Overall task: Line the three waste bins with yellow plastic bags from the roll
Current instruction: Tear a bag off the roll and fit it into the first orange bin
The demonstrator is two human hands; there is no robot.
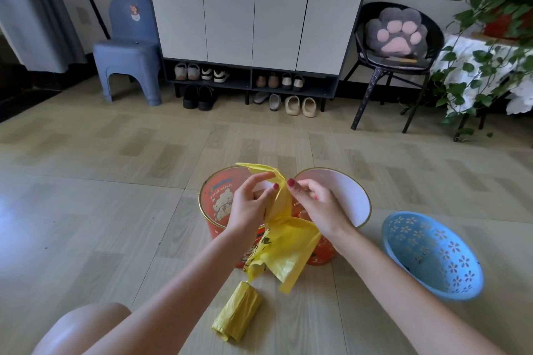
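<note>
Blue plastic stool (127, 57) at far left against the wall. White cabinet (253, 8) with shoes (202, 73) on the shelf beneath and on the floor.

Left hand (249, 206): grip closed, thumb and fingers pinching the upper part of a yellow plastic bag (284, 245), held over the red bin (215, 204), whose side carries a cartoon print. The bag hangs down in front of both bins, crumpled, its lower end trailing to the roll (238, 315), which lies on the wooden floor (86, 181) near the person's knee (86, 328).

Right hand (315, 204): grip closed, fingertips pinching the same bag just beside the left hand.

Second bin (353, 200), white inside, touching or nearly touching the red one; cannot tell which. Blue perforated basket bin (432, 256) to its right, apart, tilted.

Black chair (399, 45) with paw cushion, then a trailing green plant (490, 37) at far right.
</note>
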